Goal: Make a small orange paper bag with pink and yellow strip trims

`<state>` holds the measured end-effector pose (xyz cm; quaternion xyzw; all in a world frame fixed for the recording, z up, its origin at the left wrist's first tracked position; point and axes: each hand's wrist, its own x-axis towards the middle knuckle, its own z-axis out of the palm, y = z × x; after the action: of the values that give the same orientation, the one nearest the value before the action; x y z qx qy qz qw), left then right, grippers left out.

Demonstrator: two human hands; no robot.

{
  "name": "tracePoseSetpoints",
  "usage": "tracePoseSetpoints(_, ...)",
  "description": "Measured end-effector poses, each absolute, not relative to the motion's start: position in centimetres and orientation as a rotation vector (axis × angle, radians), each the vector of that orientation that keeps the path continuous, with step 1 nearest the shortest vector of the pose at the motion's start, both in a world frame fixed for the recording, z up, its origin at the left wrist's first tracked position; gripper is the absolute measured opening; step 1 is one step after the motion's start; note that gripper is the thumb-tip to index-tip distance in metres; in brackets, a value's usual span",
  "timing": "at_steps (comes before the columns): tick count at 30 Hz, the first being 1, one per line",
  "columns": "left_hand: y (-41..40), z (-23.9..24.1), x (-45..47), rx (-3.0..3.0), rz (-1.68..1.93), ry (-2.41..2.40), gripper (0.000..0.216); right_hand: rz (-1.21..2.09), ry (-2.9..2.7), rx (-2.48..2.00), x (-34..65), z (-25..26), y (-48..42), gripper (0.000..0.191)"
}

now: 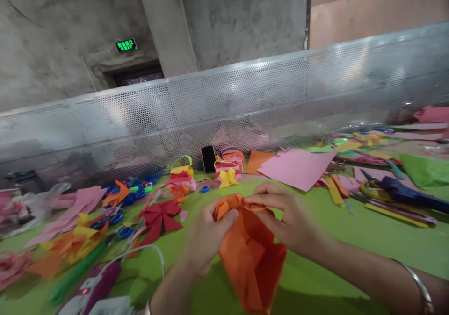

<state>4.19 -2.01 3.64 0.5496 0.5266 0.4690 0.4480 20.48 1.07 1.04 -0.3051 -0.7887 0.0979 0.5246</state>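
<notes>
Green, our counter spreads beneath the orange paper, which we hold at the near side. Our right hand pinches its top edge; our left hand grips that edge's left end. Beyond sit a red bow, a phone, a yellow bow.

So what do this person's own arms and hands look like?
Both the left hand and right hand are gloveless, and no sleeve shows on either forearm. A shiny, silvery, smoothly curved bangle circles the right arm. A sliver of something metallic shows at the left wrist.
</notes>
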Motion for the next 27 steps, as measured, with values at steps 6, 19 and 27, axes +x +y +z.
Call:
tracePoseSetpoints(6, -2.45, 3.74, 4.23, 1.514, 1.105, 1.217, 0.035, 0.070, -1.793, -0.837, 20.47, 1.10, 0.91, 0.010)
tracePoseSetpoints(19, -2.25, 3.29, 4.75, 1.273, 1.206, 1.196, 0.020, 0.020, -1.911, -0.712, 20.84, 0.85, 0.83, 0.017)
tracePoseSetpoints(27, -2.62, 3.66, 4.87, 1.357, 1.154, 1.138, 0.029, 0.064, -1.837, -0.828, 20.63, 1.06, 0.67, 0.009)
